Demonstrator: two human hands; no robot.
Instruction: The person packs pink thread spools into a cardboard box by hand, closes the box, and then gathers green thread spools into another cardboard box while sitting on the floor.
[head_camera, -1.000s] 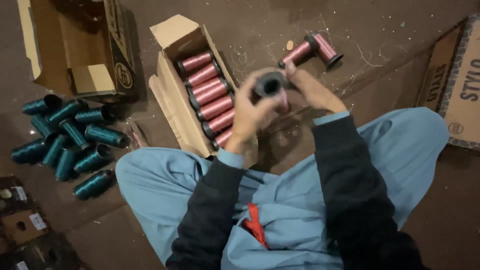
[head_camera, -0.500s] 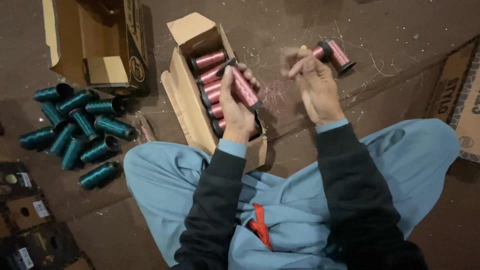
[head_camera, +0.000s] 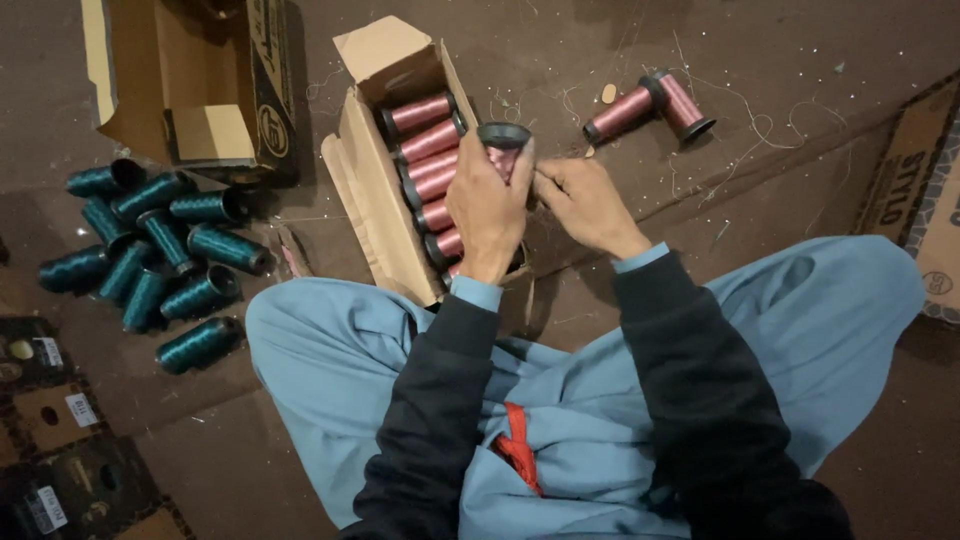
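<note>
Sitting cross-legged on the brown floor (head_camera: 620, 40), the person held one pink thread spool (head_camera: 503, 150) upright over the open cardboard box (head_camera: 372, 190). The left hand (head_camera: 488, 205) was wrapped around the spool's body, fingers curled closed on it, with the dark round end of the spool showing above the fingertips. The right hand (head_camera: 580, 200) sat just beside it, its fingers bent and pinched together at the spool's side; whether they gripped a loose thread or only touched the spool could not be told.

The box lay directly under the hands, its flap (head_camera: 385, 48) standing open at the far end. Inside it, a row of pink spools (head_camera: 425, 140) lay on their sides, packed one against the next.

Two more pink spools (head_camera: 655, 105) lay on the floor beyond the right hand, touching each other at an angle, with stray threads scattered around them. To the left of the box, well apart from the hands, a cluster of teal spools (head_camera: 160, 250) lay loosely heaped on the floor. Behind them stood a second, larger cardboard box (head_camera: 190, 80), open toward the camera. The person wore light blue trousers (head_camera: 330, 370) and dark sleeves (head_camera: 430, 420).
</note>
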